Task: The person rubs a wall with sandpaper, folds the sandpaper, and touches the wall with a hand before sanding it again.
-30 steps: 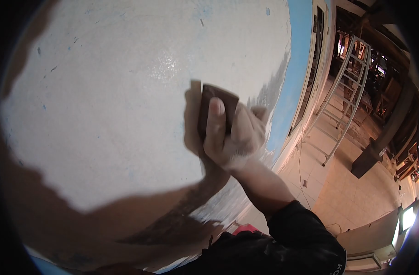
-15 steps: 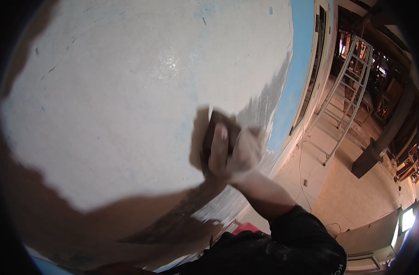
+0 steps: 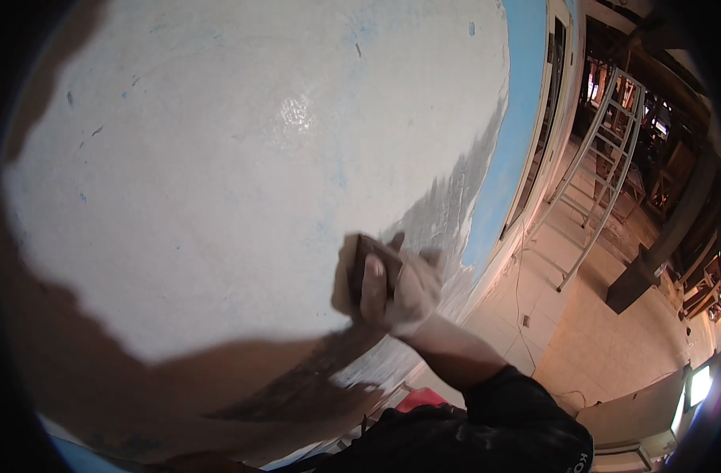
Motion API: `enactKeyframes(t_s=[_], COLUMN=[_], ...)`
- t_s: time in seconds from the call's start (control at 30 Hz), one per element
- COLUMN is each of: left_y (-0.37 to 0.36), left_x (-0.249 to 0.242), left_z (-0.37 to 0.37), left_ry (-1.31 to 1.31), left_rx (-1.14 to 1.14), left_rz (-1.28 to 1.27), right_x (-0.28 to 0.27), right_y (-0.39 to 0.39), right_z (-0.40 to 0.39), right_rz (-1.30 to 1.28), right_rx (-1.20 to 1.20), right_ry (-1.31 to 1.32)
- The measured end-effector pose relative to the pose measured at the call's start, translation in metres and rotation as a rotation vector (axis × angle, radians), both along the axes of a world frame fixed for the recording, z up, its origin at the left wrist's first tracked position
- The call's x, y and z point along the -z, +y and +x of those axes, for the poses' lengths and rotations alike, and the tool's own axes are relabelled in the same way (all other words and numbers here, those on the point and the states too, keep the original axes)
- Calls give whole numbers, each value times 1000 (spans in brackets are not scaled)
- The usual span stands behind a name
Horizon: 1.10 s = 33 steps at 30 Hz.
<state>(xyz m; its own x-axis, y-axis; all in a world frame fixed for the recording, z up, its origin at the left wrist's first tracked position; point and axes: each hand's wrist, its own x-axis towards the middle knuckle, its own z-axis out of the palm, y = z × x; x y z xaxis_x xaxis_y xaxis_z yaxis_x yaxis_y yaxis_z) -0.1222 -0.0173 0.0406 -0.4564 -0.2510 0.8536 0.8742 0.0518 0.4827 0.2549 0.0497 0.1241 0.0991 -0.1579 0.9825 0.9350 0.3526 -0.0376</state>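
My right hand (image 3: 404, 292) grips a dark brown block (image 3: 373, 264) and holds it against a wall with white, patchy filler (image 3: 219, 189). The thumb lies along the block's near face, and the other fingers wrap its far side. A grey, streaked patch (image 3: 447, 205) lies beside the hand, between the white area and a blue painted strip (image 3: 512, 150). The shadow of my arm and body darkens the lower wall. My left hand does not show.
A metal ladder (image 3: 605, 169) stands at the upper right on the tiled floor (image 3: 605, 339). A dark post with a boxy base (image 3: 628, 288) is beyond it. A thin cable (image 3: 520, 315) runs over the floor. Something red (image 3: 423, 400) shows near my black sleeve.
My right hand has moved down along the wall with the block still in its grip. The camera view has shifted slightly.
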Motion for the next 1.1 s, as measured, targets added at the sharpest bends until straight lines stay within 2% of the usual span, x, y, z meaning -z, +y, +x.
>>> enactKeyframes(t_s=[0.07, 0.1, 0.23, 0.3, 0.33, 0.43, 0.5, 0.57, 0.67, 0.7, 0.77, 0.87, 0.93, 0.97, 1.07, 1.1], left_y=[7, 8, 11, 11, 10, 4, -1, 2, 2, 4, 2, 2, 5, 7, -3, -4], left_x=[-22, -22, -14, -12, -12, -14, -15, -16, -27, -21, -7, 5, 5, 4, 17, 18], left_z=[30, 29, 28, 25, 24, 18, 20, 25, 41, 39, 20, 2, -3, -5, -15, -13], left_ry=[-108, -151, -198, -215, -223, -235, -123, 41, -7, -10, 5, 20, 140, 199, -12, 6], left_rx=[111, 98, 101, 109, 113, 123, 80, -33, 42, 32, 5, -145, -209, -240, 35, 9], left_rz=[147, 171, 146, 119, 104, 47, -18, -35, 7, 2, -24, -69, -12, 20, -128, -132], right_x=[-20, -31, -24, 5, 7, -13, -29, -29, 22, 30, 14, -43, -47, -41, 9, 29], right_y=[6, 9, 21, -5, -7, 2, 12, 7, -1, -9, 9, 7, 10, 15, 3, -4], right_z=[4, 5, 8, -9, -7, 2, 6, 7, -4, -4, -3, 3, 10, 10, 0, -5], right_rz=[66, 95, 215, -84, -127, -24, 99, -27, -99, -183, 14, -17, -26, 21, -63, -138], right_rx=[29, 31, 118, -73, -80, 11, 91, 21, -11, -102, 99, 63, 10, 12, 107, 91], right_ry=[8, 28, -29, 62, 43, 18, 32, 66, -3, 5, -81, 53, 116, 115, -24, -28])
